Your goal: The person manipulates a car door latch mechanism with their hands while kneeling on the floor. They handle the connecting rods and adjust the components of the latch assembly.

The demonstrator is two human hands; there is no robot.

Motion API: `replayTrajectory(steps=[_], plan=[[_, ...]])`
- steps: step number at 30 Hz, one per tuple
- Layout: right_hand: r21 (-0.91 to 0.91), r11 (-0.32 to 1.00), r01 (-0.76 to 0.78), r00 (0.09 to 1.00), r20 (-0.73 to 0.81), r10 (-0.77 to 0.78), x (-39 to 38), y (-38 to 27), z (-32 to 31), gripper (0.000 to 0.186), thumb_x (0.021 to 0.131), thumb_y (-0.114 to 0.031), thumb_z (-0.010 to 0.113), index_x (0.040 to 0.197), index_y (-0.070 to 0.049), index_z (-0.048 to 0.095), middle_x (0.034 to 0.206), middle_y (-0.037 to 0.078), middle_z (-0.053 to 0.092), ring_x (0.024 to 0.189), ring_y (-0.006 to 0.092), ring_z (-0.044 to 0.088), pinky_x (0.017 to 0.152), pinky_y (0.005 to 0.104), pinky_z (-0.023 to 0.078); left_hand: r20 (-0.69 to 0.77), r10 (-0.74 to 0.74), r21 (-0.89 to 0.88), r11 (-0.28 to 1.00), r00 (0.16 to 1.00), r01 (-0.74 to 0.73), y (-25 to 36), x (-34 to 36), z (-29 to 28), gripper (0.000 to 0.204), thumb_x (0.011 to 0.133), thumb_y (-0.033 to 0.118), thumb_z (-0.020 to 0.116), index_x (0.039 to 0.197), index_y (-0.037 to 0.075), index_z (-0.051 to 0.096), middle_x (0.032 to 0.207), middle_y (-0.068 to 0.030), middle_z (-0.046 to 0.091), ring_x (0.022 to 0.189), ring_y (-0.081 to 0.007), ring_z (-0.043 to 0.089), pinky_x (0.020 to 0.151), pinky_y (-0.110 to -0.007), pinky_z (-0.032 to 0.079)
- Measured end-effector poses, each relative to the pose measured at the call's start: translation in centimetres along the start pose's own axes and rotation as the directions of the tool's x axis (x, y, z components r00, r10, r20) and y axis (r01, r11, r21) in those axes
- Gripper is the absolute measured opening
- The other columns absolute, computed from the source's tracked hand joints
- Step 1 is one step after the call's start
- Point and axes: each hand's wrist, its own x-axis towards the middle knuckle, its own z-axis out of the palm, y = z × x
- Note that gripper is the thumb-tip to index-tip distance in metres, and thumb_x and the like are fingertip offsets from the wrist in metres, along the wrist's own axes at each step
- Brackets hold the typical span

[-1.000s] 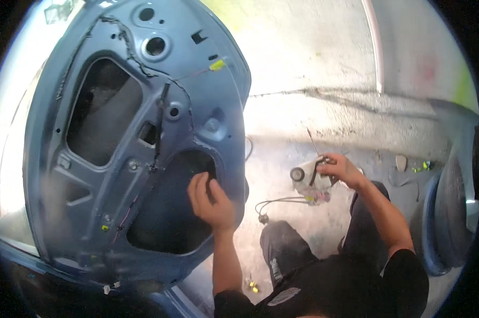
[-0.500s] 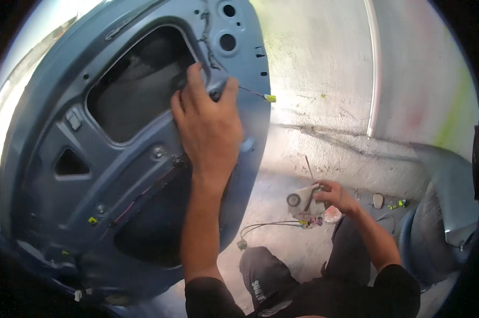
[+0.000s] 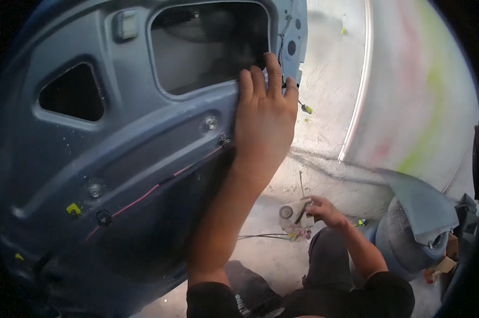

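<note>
A blue-grey car door (image 3: 128, 153), bare of its inner trim, fills the left side and shows its cut-outs. Flat against it lies my left hand (image 3: 266, 119), open, with fingers spread at the lower right corner of the upper opening. Its fingertips reach the rim, and no held object shows under them. Lower and to the right, my right hand (image 3: 325, 210) is closed around a door latch (image 3: 297, 216) with a pale plate, a round ring and a thin upright rod (image 3: 301, 183). Dark cables (image 3: 263, 236) run leftward from the latch, partly hidden behind my left forearm.
A yellow-tipped wire connector (image 3: 306, 108) hangs at the door's right edge. Pink wiring (image 3: 138, 201) crosses the door's lower part. A white panel (image 3: 409, 79) with green and pink streaks stands at the right, above a dusty round tank-like object (image 3: 409, 238).
My view has shifted, so the door looks larger and reaches further right. My left hand's fingers lie straighter on the door. The right hand still holds the latch.
</note>
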Motion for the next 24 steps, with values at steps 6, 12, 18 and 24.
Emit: replayTrajectory(steps=[6, 12, 18, 24], plan=[[-0.069, 0.996, -0.049, 0.996, -0.071, 0.044, -0.4, 0.0, 0.2, 0.067, 0.088, -0.043, 0.075, 0.136, -0.001, 0.058, 0.113, 0.012, 0.065, 0.103, 0.0216, 0.062, 0.085, 0.0372, 0.053, -0.017, -0.002, -0.006, 1.0, 1.0, 0.001, -0.2, -0.5, 1.3, 0.032, 0.091, 0.011, 0.065, 0.122, 0.007, 0.073, 0.144, -0.0273, 0.051, 0.121, -0.0367, 0.057, 0.109, -0.045, 0.036], [-0.059, 0.997, -0.048, 0.997, -0.067, 0.044, -0.6, -0.9, 0.6, 0.063, 0.088, -0.042, 0.074, 0.136, -0.004, 0.059, 0.112, 0.009, 0.066, 0.1, 0.0192, 0.062, 0.083, 0.0351, 0.052, -0.041, 0.002, -0.017, 1.0, 0.999, -0.003, 0.1, -0.1, 1.7, 0.031, 0.091, 0.012, 0.064, 0.12, 0.007, 0.075, 0.142, -0.0272, 0.053, 0.119, -0.0367, 0.058, 0.109, -0.044, 0.035], [-0.044, 0.998, -0.045, 0.998, -0.041, 0.043, -0.4, -0.5, 0.2, 0.062, 0.087, -0.038, 0.076, 0.136, -0.004, 0.06, 0.112, 0.008, 0.066, 0.097, 0.0184, 0.063, 0.082, 0.0326, 0.052, -0.048, 0.0, -0.002, 1.0, 0.999, 0.0, 0.4, 0.2, 2.0, 0.032, 0.091, 0.015, 0.064, 0.121, 0.007, 0.074, 0.143, -0.0272, 0.053, 0.119, -0.0368, 0.057, 0.108, -0.045, 0.035], [-0.091, 0.995, 0.03, 0.999, -0.012, -0.032, -0.7, -1.8, 0.7, 0.061, 0.089, -0.035, 0.074, 0.137, -0.001, 0.057, 0.112, 0.006, 0.067, 0.093, 0.0151, 0.064, 0.079, 0.0316, 0.053, 0.015, 0.011, 0.003, 1.0, 1.0, -0.011, 0.7, 0.5, 2.1, 0.036, 0.092, 0.014, 0.064, 0.126, 0.006, 0.071, 0.144, -0.0275, 0.052, 0.123, -0.0371, 0.056, 0.109, -0.046, 0.036]])
